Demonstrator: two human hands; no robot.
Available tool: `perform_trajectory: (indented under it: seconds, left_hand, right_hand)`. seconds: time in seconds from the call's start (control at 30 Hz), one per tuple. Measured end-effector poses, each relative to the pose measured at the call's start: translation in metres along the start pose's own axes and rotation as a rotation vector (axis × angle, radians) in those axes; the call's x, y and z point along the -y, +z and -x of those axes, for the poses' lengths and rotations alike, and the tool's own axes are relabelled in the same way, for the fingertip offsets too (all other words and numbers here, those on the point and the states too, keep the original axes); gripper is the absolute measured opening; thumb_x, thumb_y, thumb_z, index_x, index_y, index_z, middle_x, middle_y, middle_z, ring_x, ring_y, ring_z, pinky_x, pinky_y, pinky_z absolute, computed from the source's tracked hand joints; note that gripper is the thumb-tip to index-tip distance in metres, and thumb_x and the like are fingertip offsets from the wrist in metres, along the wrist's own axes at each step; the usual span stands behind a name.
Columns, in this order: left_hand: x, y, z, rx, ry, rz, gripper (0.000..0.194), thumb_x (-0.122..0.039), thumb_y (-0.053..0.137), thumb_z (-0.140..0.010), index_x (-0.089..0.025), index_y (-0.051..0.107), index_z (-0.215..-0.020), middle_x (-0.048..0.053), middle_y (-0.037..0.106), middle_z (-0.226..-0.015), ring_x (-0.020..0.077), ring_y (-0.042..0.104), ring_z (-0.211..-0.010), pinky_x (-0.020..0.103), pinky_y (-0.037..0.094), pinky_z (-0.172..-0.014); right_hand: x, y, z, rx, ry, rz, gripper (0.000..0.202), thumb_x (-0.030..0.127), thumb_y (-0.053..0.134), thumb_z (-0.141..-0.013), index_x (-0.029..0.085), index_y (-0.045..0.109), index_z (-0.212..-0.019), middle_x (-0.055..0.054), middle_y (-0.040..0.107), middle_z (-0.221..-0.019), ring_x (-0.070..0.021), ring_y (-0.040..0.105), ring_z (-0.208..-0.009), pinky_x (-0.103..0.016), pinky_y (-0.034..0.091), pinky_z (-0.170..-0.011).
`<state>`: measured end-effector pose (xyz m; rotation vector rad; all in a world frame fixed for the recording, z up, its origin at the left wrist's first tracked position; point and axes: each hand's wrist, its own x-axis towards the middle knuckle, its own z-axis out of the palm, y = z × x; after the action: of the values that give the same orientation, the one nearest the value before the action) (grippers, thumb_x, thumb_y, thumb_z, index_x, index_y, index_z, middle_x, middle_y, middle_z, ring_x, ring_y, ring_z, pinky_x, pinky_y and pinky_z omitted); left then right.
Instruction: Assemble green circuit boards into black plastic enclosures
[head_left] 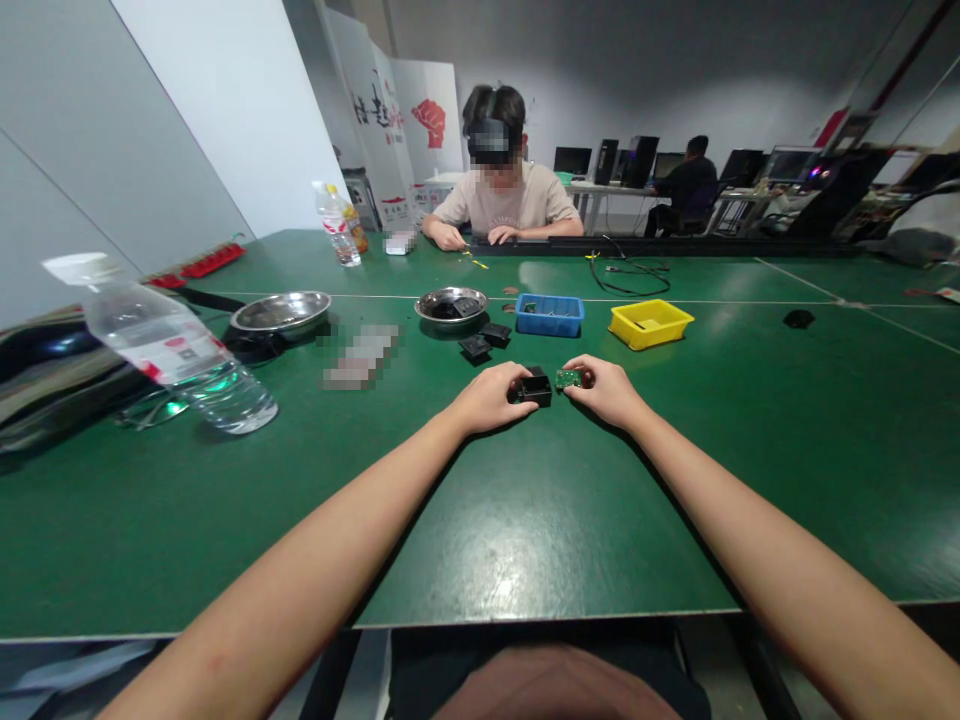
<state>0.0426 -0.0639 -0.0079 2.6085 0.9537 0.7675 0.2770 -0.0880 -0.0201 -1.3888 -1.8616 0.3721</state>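
Observation:
My left hand [491, 398] is closed around a small black plastic case [537, 388], its open side showing. Just to the right, my right hand [606, 390] pinches a small green circuit board [568, 379] between thumb and fingers. A narrow gap separates the board from the case. Both are held low over the green table [510, 540]. Beyond my left hand lie two black plastic pieces, one nearer [475, 348] and one farther [496, 334]. They sit beside a metal bowl [451, 310] with black parts in it.
Past my hands stand a blue tray [550, 315] with small parts and a yellow tray [651, 324]. A metal dish [281, 313] and a water bottle [176, 345] are at left. A black object [799, 318] lies far right. Across the table sits another person [504, 195].

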Motion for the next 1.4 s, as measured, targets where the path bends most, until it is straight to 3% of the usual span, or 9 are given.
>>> perform_trajectory:
  seconds: [0.13, 0.27, 0.47, 0.9, 1.4]
  left_hand:
    - [0.006, -0.004, -0.003, -0.023, 0.017, 0.013, 0.027, -0.028, 0.066, -0.077, -0.017, 0.062, -0.101, 0.005, 0.067, -0.094, 0.0198, 0.064, -0.082, 0.032, 0.051, -0.076]
    - [0.011, -0.004, -0.004, -0.034, 0.025, 0.023, 0.026, -0.025, 0.067, -0.077, -0.018, 0.060, -0.101, 0.003, 0.068, -0.091, 0.0183, 0.064, -0.081, 0.029, 0.050, -0.073]
    - [0.011, -0.003, -0.004, -0.053, 0.009, 0.047, 0.028, -0.027, 0.071, -0.076, -0.018, 0.059, -0.100, 0.002, 0.067, -0.088, 0.0177, 0.065, -0.080, 0.028, 0.049, -0.071]
    - [0.007, -0.001, -0.004, -0.061, 0.033, 0.073, 0.025, -0.029, 0.070, -0.077, -0.019, 0.059, -0.097, 0.002, 0.066, -0.091, 0.0178, 0.063, -0.080, 0.030, 0.051, -0.073]
    - [0.006, 0.000, -0.003, -0.050, 0.011, 0.074, 0.028, -0.033, 0.071, -0.076, -0.019, 0.058, -0.096, 0.001, 0.064, -0.086, 0.0171, 0.060, -0.075, 0.029, 0.048, -0.069]
  right_hand:
    - [-0.005, -0.002, -0.001, 0.003, -0.015, -0.034, 0.022, 0.020, 0.070, -0.069, 0.019, 0.072, -0.091, -0.003, 0.070, -0.082, -0.0142, 0.058, -0.064, -0.027, 0.047, -0.065]
    - [-0.008, -0.003, -0.002, -0.001, -0.019, -0.046, 0.019, 0.022, 0.072, -0.069, 0.018, 0.072, -0.087, -0.002, 0.068, -0.076, -0.0139, 0.057, -0.063, -0.027, 0.046, -0.064]
    - [-0.006, -0.003, -0.004, 0.013, -0.015, -0.074, 0.017, 0.027, 0.074, -0.069, 0.017, 0.070, -0.083, 0.002, 0.062, -0.064, -0.0131, 0.054, -0.059, -0.026, 0.043, -0.061]
    - [0.000, -0.007, -0.003, 0.070, -0.087, -0.021, 0.024, 0.030, 0.065, -0.079, 0.016, 0.076, -0.096, -0.005, 0.072, -0.081, -0.0156, 0.058, -0.066, -0.030, 0.046, -0.067]
    - [-0.001, -0.005, -0.003, 0.071, -0.063, -0.096, 0.015, 0.031, 0.068, -0.076, 0.018, 0.068, -0.083, 0.000, 0.065, -0.067, -0.0139, 0.055, -0.061, -0.027, 0.043, -0.061]
